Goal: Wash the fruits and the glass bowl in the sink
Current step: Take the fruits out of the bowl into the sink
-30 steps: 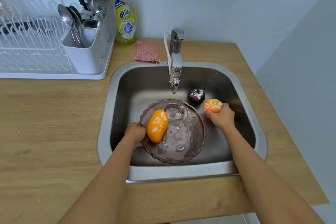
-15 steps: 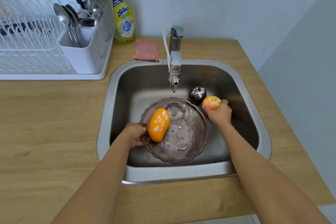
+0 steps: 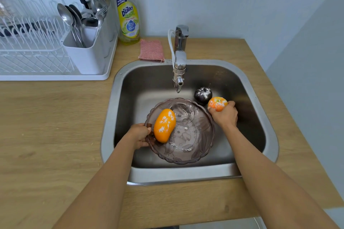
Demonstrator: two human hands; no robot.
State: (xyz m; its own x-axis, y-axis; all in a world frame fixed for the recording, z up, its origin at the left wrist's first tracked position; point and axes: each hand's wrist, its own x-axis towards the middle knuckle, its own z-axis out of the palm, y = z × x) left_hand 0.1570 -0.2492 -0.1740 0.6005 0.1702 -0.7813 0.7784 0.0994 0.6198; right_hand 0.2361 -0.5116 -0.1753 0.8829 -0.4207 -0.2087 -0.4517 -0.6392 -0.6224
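Observation:
A smoky glass bowl (image 3: 193, 135) lies in the steel sink (image 3: 109, 109), dusted with white powder. My left hand (image 3: 139, 135) grips its left rim. An orange mango (image 3: 164, 125) speckled with powder rests inside the bowl at the left. My right hand (image 3: 226, 115) holds a small powdered orange (image 3: 217, 103) just past the bowl's right rim. A dark plum-like fruit (image 3: 202, 95), also powdered, sits on the sink floor beside the orange. No water runs from the tap (image 3: 179, 65).
A pink scrub cloth (image 3: 151, 50) and a bottle of dish soap (image 3: 128, 18) stand behind the sink. A white dish rack (image 3: 37, 55) with a cutlery holder full of spoons and forks (image 3: 81, 18) fills the counter at the left. A wall closes the right side.
My right hand has shifted slightly with the orange, closer to the dark fruit. The left hand keeps its hold on the bowl rim. The camera has tilted a little.

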